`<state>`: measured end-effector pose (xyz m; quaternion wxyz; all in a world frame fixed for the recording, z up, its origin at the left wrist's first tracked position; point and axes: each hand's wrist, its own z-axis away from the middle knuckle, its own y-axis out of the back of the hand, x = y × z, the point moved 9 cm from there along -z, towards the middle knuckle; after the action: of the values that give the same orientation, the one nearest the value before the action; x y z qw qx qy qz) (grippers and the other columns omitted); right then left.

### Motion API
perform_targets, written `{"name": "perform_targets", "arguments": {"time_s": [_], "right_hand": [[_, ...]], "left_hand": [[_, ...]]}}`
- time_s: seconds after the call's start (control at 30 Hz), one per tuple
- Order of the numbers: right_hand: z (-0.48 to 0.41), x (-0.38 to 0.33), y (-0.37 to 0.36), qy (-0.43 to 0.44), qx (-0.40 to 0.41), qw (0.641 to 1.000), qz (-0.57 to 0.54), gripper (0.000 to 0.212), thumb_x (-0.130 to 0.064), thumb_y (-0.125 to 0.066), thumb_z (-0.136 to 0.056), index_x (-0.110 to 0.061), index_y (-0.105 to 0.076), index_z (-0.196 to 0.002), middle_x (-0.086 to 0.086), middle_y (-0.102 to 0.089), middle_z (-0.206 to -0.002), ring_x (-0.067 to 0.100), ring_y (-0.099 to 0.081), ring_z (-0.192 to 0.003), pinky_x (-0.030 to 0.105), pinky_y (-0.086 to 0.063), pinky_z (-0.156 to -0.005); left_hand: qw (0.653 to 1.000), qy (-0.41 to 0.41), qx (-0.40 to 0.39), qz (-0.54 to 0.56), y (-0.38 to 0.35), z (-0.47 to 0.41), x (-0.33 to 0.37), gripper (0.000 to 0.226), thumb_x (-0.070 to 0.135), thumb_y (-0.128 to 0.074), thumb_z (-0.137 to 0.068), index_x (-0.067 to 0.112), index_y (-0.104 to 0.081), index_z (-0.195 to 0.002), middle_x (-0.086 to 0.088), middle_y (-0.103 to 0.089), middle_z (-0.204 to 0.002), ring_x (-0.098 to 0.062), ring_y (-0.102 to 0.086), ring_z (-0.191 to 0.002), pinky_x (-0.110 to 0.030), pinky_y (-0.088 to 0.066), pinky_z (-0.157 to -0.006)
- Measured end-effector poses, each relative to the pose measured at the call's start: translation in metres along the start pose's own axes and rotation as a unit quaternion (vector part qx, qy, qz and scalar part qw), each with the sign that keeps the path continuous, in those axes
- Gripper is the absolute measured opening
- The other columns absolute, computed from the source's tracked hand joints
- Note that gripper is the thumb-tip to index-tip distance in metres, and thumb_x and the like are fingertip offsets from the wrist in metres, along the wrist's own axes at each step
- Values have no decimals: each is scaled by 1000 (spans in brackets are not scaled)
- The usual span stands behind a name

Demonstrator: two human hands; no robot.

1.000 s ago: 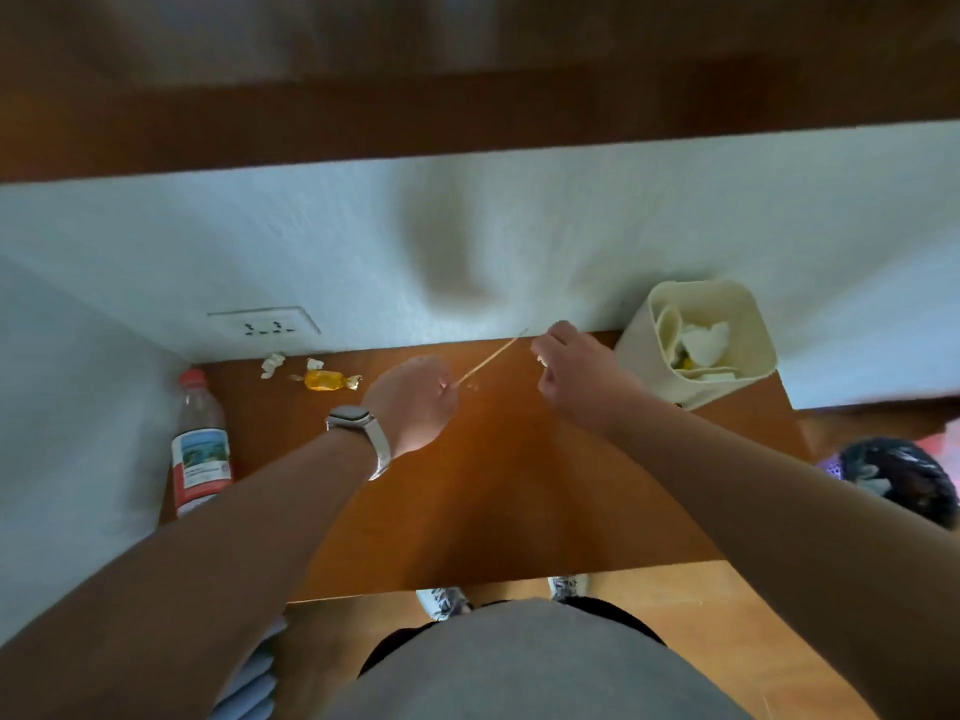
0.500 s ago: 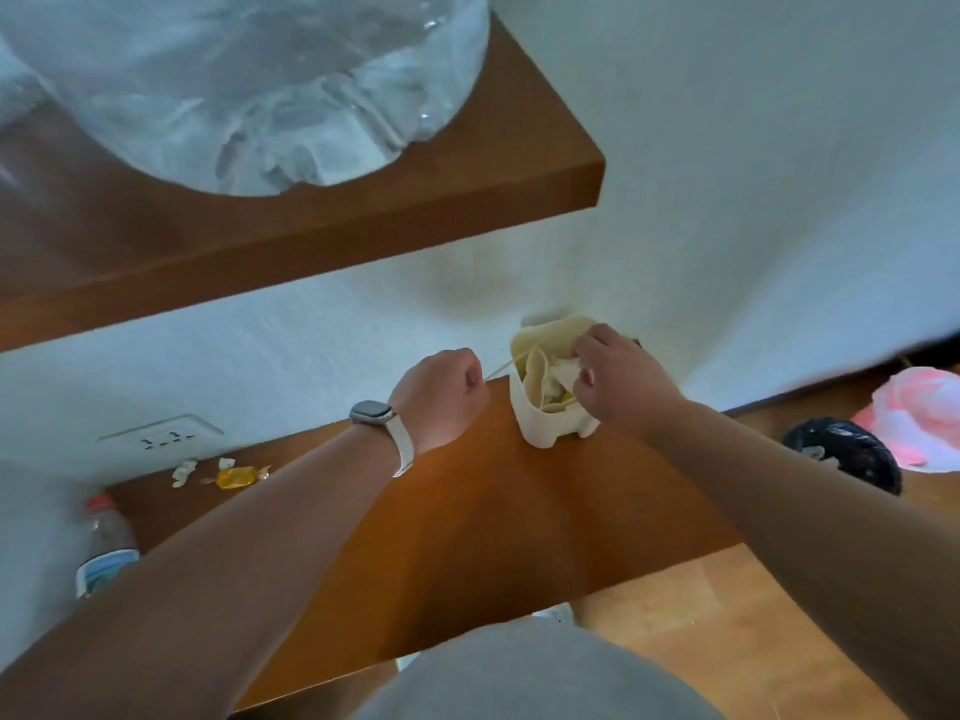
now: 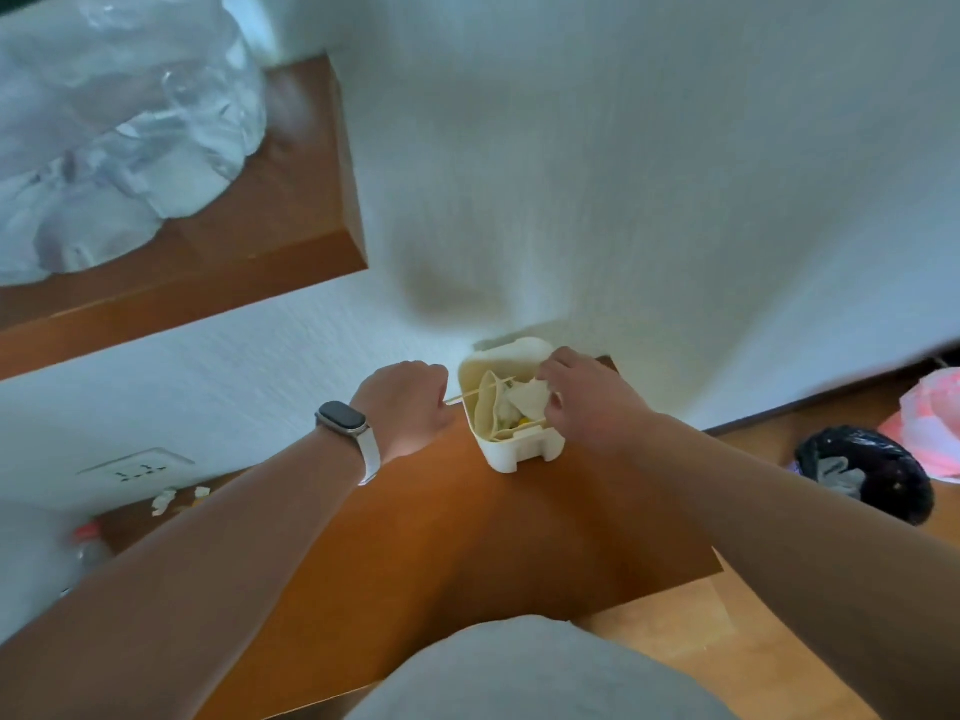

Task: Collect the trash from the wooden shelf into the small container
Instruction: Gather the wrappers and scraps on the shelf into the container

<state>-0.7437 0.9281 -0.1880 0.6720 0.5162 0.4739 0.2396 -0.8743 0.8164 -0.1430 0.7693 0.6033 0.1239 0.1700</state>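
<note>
A small cream container stands at the back right of the wooden shelf, against the wall. It holds crumpled paper and a yellow scrap. My left hand is closed on a thin wooden stick, whose far end lies over the container's mouth. My right hand reaches over the container's right rim, fingers pinched on the white paper inside. Small white paper scraps lie at the shelf's back left, partly hidden by my left forearm.
A wall socket sits above the scraps. A red-capped bottle stands at the shelf's far left. An upper wooden shelf carries a clear plastic bag. A black bag and a pink bag lie on the floor to the right.
Both hands travelled right from the shelf's middle to the container. The stick's tip now lies over the container's mouth, and my right hand is at the paper inside it. The view tilted up.
</note>
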Motion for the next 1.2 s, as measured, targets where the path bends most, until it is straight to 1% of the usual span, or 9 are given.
{"name": "perform_targets", "arguments": {"time_s": [0.1, 0.27, 0.4, 0.5, 0.7, 0.77, 0.83, 0.97, 1.2], "right_hand": [[-5, -1, -3, 26, -10, 999, 24, 34, -14, -51, -89, -12, -56, -122, 6, -55, -120, 22, -55, -98, 32, -46, -84], [-11, -4, -8, 54, -18, 997, 45, 33, -15, -51, -88, -12, -57, -121, 5, -56, -116, 22, -56, -93, 37, -46, -84], [-15, 0, -10, 58, -26, 997, 52, 36, -17, -50, -88, -13, -56, -123, 5, -56, -118, 23, -56, -95, 37, -45, -84], [-19, -1, -15, 62, -37, 995, 66, 36, -20, -48, -90, -15, -55, -125, 4, -55, -119, 21, -56, -94, 38, -45, -86], [-23, -6, -20, 68, -50, 994, 74, 35, -24, -46, -92, -16, -54, -125, 2, -55, -120, 18, -55, -96, 37, -43, -90], [-25, -8, -21, 64, -48, 994, 79, 34, -25, -47, -92, -17, -56, -123, 1, -56, -118, 17, -56, -98, 37, -43, -92], [-25, -12, -23, 61, -49, 994, 79, 30, -26, -47, -91, -18, -57, -118, 1, -57, -114, 17, -56, -96, 37, -43, -91], [-21, -22, -30, 67, -63, 993, 79, 24, -27, -46, -91, -18, -57, -110, -1, -56, -107, 16, -54, -90, 35, -43, -88], [-33, -62, -38, 87, -57, 992, 73, 26, -34, -43, -90, -18, -58, -104, -1, -58, -108, 15, -54, -92, 34, -44, -86]], "left_hand": [[999, 12, -34, -31, 0, 0, 0, 16, 27, -51, -90, 13, -57, -88, -2, -60, -81, -21, -58, -75, -34, -49, -66], [997, 39, -57, -33, 3, -4, 0, 14, 23, -51, -89, 12, -53, -80, -1, -57, -73, -15, -47, -61, -28, -41, -54], [997, 50, -59, -16, 6, -7, -2, 17, 20, -53, -88, 6, -63, -91, -9, -69, -86, -17, -49, -64, -35, -53, -65], [997, 45, -67, -3, 1, -11, 2, 20, 21, -52, -91, 6, -65, -96, -10, -69, -91, -18, -50, -67, -33, -51, -65], [997, 49, -63, 20, -15, -11, 3, 20, 21, -51, -92, 8, -65, -94, -9, -68, -90, -18, -53, -69, -29, -49, -62], [997, 51, -45, 39, -17, -10, 2, 20, 22, -50, -93, 9, -65, -94, -9, -67, -90, -19, -58, -74, -30, -48, -64], [996, 48, -15, 76, -19, -9, 1, 22, 26, -48, -96, 12, -66, -99, -3, -65, -99, -22, -62, -88, -33, -52, -74], [988, 38, 36, 148, -20, 1, -4, 31, 36, -51, -97, 22, -60, -123, 4, -59, -120, -17, -57, -108, -33, -49, -89], [987, 48, 59, 144, -35, 39, -57, 42, 40, -51, -97, 22, -49, -136, 4, -50, -140, -16, -47, -126, -34, -41, -103]]}}
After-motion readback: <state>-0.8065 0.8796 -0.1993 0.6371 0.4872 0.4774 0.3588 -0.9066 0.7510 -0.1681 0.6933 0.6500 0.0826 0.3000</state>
